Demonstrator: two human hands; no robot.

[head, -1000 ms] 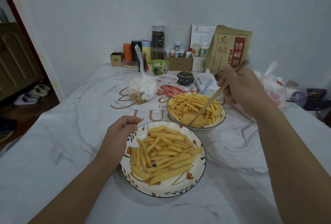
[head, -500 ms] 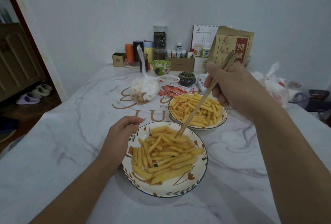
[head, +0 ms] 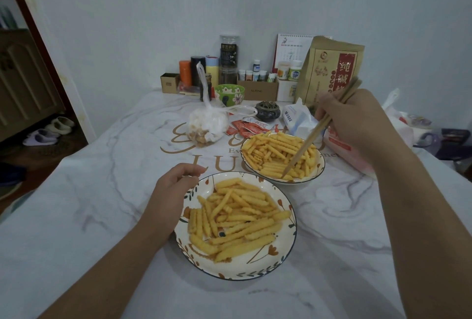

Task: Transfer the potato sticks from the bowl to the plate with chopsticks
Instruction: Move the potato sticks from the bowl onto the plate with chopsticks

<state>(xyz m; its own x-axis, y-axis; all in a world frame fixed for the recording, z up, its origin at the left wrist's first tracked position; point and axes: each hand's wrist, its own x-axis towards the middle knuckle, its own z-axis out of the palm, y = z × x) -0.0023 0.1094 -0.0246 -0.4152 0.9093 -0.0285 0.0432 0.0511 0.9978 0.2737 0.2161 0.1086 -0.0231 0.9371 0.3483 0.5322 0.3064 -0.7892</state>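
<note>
A flower-patterned plate [head: 258, 269] near me holds a pile of crinkle-cut potato sticks [head: 237, 219]. Behind it to the right stands a bowl [head: 315, 178] with more potato sticks [head: 273, 150]. My right hand [head: 357, 122] grips wooden chopsticks [head: 306, 145], whose tips are down among the sticks at the bowl's near side. My left hand [head: 171, 193] rests curled against the plate's left rim, holding it steady.
A knotted plastic bag of snacks [head: 208, 124], red sachets [head: 245, 127], a small dark censer [head: 267, 110] and a tissue pack [head: 297, 118] lie behind the bowl. Jars, bottles, a green bowl [head: 229, 92] and a brown paper bag [head: 332, 68] line the wall. Doorway at left.
My right hand has swung the chopsticks from over the plate back to the bowl, and their tips now rest in the bowl's sticks. The left hand has stayed on the plate's rim.
</note>
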